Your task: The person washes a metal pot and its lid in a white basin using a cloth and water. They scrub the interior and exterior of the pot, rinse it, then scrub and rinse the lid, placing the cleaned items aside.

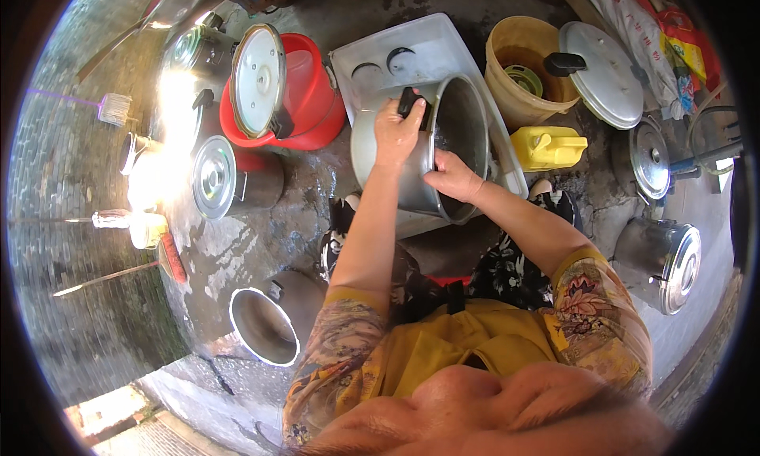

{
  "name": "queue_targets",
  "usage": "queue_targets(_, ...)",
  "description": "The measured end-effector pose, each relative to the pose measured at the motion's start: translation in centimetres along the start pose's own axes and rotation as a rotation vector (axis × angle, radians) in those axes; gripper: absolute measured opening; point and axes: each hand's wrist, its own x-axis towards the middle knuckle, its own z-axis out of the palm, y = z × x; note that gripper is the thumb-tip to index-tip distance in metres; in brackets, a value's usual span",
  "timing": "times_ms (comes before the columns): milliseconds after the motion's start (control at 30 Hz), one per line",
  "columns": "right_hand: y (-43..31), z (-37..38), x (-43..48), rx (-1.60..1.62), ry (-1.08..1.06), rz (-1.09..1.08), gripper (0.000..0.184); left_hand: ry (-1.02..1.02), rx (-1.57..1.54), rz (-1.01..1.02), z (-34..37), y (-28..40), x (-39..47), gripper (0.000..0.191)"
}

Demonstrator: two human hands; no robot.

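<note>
A large aluminium pot lies tipped on its side in a white rectangular plastic tub, its mouth turned to the right. My left hand grips the pot's black side handle. At the near part of the rim, my right hand holds on with its thumb outside; its fingers reach inside and are partly hidden. Dark shade covers much of the pot's interior. The tub's far end holds a shallow layer, seemingly water, with two dark curved shapes whose nature I cannot tell.
Left of the tub, a pressure cooker lid leans on red plastic buckets. A lidded pot and an open pot stand nearer. To the right are a yellowish bucket, a yellow jug, another lid and a lidded pot.
</note>
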Motion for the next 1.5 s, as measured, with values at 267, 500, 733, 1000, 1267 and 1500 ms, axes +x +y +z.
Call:
queue_targets(267,-6.3,1.1,-2.0,-0.106,-0.208,-0.222,0.031,0.216,0.275,0.204,-5.4,9.2,-4.4,0.028)
queue_targets(500,-4.5,4.8,0.9,0.006,-0.245,-0.218,0.032,0.231,0.548,0.273,-8.2,8.0,-4.1,0.026)
queue_targets(733,-2.0,6.1,1.3,0.472,-0.326,0.176,0.041,0.200,0.806,0.171,-8.2,3.5,-4.4,0.046)
queue_targets(1000,-3.2,2.6,0.5,-0.094,-0.294,0.306,0.056,0.177,0.991,-0.077,-6.2,2.7,-4.0,0.063)
queue_targets(1267,-0.1,-11.9,2.9,-0.271,0.630,0.126,0.023,0.231,0.999,-0.064,-6.4,2.6,-3.8,0.063)
queue_targets(1500,5.4,-28.8,7.5,-1.065,0.920,0.268,0.037,0.224,1.086,-0.050,-4.6,1.8,-2.9,0.061)
